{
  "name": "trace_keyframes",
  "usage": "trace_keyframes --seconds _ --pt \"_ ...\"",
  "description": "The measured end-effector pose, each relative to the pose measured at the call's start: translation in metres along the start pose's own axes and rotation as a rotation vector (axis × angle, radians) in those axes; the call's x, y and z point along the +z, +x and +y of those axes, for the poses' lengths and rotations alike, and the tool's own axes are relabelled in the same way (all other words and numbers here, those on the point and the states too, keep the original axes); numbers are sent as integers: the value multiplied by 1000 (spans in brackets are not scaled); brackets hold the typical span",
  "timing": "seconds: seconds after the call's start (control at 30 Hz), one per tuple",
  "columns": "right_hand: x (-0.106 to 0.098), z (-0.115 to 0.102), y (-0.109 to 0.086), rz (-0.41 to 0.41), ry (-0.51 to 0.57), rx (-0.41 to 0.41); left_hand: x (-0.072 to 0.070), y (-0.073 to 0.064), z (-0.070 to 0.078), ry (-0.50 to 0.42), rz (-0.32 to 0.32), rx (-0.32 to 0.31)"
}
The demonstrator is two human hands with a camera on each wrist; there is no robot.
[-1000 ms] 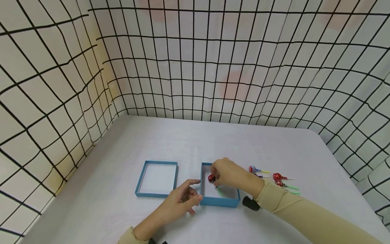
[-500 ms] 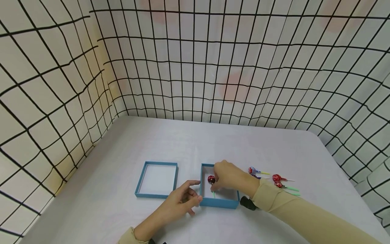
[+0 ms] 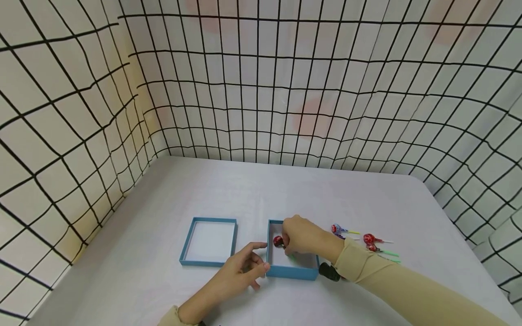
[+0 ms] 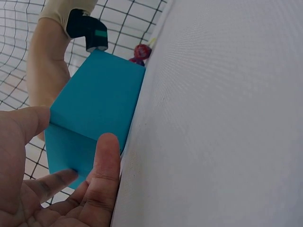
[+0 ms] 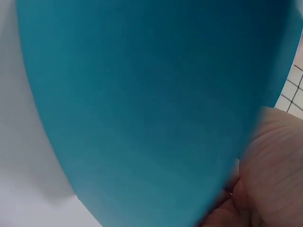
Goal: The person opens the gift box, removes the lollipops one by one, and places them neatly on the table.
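Observation:
A blue open box [image 3: 292, 272] sits on the white-covered table, with a red-wrapped lollipop [image 3: 278, 241] lying low inside near its left wall. My right hand [image 3: 303, 235] reaches into the box and pinches this lollipop behind its head; the fingers hide most of the green stick. In the right wrist view, the box wall covers the fingertips. My left hand [image 3: 242, 267] rests at the box's left side, fingers spread and touching the wall. The left wrist view shows that hand's fingers [image 4: 108, 161] against the blue box corner [image 4: 71, 130].
To the left lies the shallow blue lid [image 3: 204, 263], inside facing up. Several lollipops lie right of the box, among them a blue-and-red one [image 3: 336, 229] and a red one [image 3: 369, 238]. Black netting [image 3: 261, 86] stands behind the table and along its sides.
The lollipop in the box has turned, its head shifting slightly left. My right hand has moved a little with it. The left hand has stayed at the box wall.

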State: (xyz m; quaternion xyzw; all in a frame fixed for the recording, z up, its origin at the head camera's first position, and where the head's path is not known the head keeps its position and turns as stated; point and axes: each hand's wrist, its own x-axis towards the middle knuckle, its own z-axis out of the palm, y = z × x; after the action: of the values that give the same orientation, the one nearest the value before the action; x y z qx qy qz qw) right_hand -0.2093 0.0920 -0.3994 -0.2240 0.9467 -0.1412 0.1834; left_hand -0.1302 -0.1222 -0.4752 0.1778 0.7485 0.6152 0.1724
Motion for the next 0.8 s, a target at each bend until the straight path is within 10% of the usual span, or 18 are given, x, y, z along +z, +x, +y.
trace_keyframes --seconds 0.8 --pt "-10 12 -5 -2 -31 -89 0 1 0 -14 10 -13"
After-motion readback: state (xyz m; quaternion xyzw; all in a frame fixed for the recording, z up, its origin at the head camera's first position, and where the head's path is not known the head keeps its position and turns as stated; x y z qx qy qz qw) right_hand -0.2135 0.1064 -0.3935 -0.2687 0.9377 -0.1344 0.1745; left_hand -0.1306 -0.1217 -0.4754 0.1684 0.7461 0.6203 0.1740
